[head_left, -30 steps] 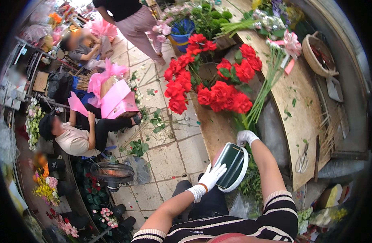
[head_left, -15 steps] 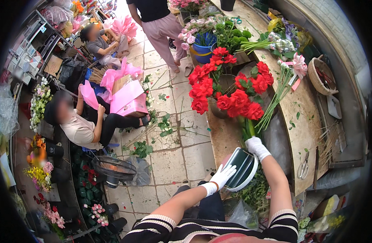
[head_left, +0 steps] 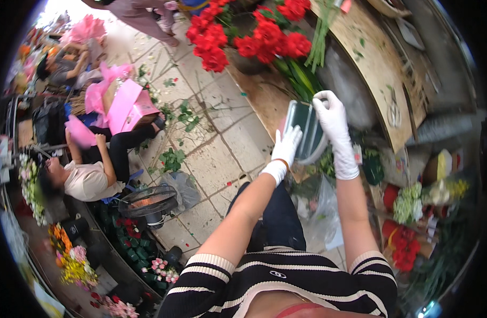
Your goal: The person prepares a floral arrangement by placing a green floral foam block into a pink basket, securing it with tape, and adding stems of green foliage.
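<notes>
My left hand (head_left: 286,147), in a white glove, lies with stretched fingers on the near left side of a dark green box-like thing (head_left: 305,121) with pale stripes and a whitish rim. At its far right corner is my white-gloved right hand (head_left: 331,108), its fingers bent into a pinch. Whatever the fingertips hold is hidden or too small to make out. Long green leaves (head_left: 296,74) lie just beyond the box-like thing. Farther off, large red flowers (head_left: 267,40) stand in a ring around a dark pot (head_left: 248,61).
Along the right runs a wooden bench (head_left: 360,47) with scissors (head_left: 393,114) on it. A fan (head_left: 148,202) stands on the tiled floor at left. Beside it, a seated person (head_left: 89,175) handles pink wrapping (head_left: 81,131). A plastic bag (head_left: 327,199) lies below my right forearm.
The view has swung, so the red flowers sit higher and farther left. My right hand's fingers have curled into a pinch at the box-like thing's corner. My left hand stays against its side.
</notes>
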{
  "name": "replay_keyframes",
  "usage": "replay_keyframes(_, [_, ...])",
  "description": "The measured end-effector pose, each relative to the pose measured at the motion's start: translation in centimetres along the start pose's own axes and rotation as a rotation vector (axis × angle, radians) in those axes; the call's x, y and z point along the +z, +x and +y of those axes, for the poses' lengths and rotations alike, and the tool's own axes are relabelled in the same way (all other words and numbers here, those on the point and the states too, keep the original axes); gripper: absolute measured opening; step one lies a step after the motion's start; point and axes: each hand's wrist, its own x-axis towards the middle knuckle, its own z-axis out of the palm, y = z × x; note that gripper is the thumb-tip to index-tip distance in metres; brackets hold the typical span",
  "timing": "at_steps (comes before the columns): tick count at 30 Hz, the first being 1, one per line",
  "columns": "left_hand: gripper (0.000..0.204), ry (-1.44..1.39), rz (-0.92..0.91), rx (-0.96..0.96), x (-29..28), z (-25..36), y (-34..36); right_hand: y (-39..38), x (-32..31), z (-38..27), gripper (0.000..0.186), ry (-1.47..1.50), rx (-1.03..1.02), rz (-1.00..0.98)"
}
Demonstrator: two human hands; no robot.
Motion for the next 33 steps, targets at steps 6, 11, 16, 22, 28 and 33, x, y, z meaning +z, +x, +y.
replay_keyframes(6, [0.057,0.017,-0.007,-0.057,-0.1,-0.7,-1.4,-13.3,3.3,0.9,0.011,0.233,0.059,0.241])
replay_keyframes(11, [0.06,0.085,-0.03,-0.027,1.1,-0.9,-1.1,-22.1,7.1,4.4,0.013,0.266,0.224,0.278])
replay_keyframes(16, [0.075,0.135,0.003,-0.009,1.3,-0.9,-0.9,-26.3,10.8,11.4,0.011,0.705,0.582,0.236])
replay_keyframes(22, [0.103,0.219,-0.069,0.002,-1.6,-1.0,-1.1,-21.8,13.0,17.5,0.015,0.688,0.873,-0.038])
replay_keyframes(28, [0.1,-0.06,-0.197,0.101,-8.5,-3.0,-2.8,-16.9,12.8,22.5,0.028,1.064,0.951,-0.143])
replay_keyframes(33, [0.083,-0.236,-0.129,-0.126,-8.2,-10.8,-13.9,-17.2,9.8,29.2,0.011,1.205,0.927,-0.362])
